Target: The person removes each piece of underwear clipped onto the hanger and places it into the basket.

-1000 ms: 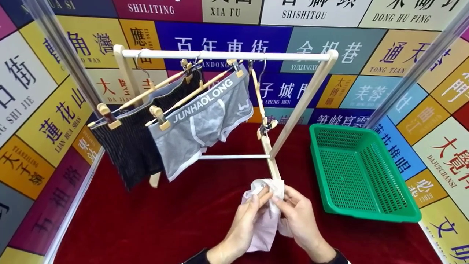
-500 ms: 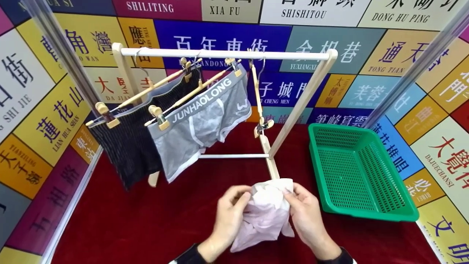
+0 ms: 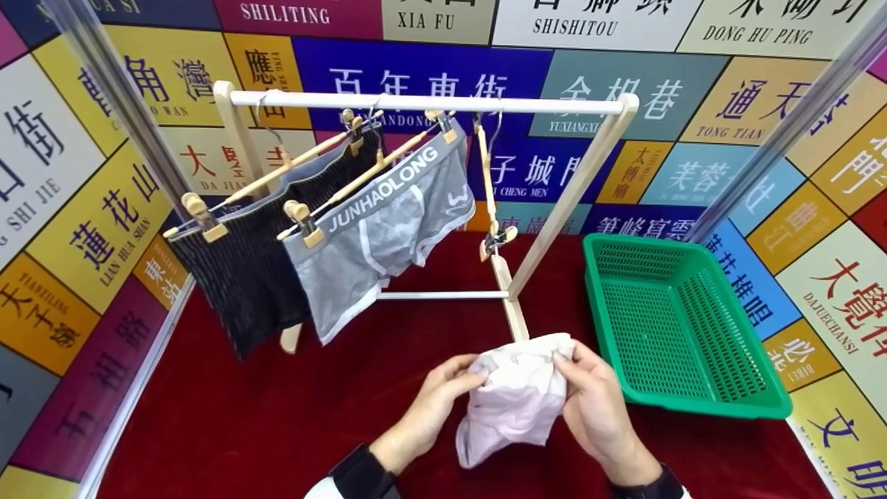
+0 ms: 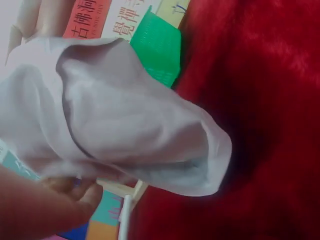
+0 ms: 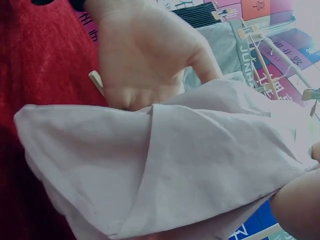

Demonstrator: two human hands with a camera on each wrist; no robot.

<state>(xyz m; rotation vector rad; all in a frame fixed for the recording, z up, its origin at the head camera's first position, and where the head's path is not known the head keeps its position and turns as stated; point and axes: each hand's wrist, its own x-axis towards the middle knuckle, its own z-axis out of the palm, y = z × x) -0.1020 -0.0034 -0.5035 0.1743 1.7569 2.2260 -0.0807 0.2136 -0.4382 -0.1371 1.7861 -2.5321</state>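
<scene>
A pair of pale pink underpants [image 3: 516, 416] with a whitish waistband hangs between both hands, low in front of the rack. At its left upper edge my left hand [image 3: 433, 402] pinches the waistband between thumb and fingers. My right hand [image 3: 601, 409] grips the other end of the band, thumb on top. In the left wrist view the slack cloth [image 4: 135, 110] droops with a fold across it and covers part of the far hand. The right wrist view has the same cloth [image 5: 200, 155] stretched across, hiding most fingertips.
A wooden rack with a white rail [image 3: 429, 102] stands behind. Black ribbed shorts [image 3: 256, 277] and grey boxer briefs [image 3: 388, 229] hang there from clip hangers. A bare clip hanger [image 3: 488, 173] is right of them. A green basket [image 3: 693, 405] sits at the right on red cloth [image 3: 277, 430].
The underpants have gone from bunched to spread, their waistband drawn wider. My hands have moved apart, the left one leftward and the right one a little rightward.
</scene>
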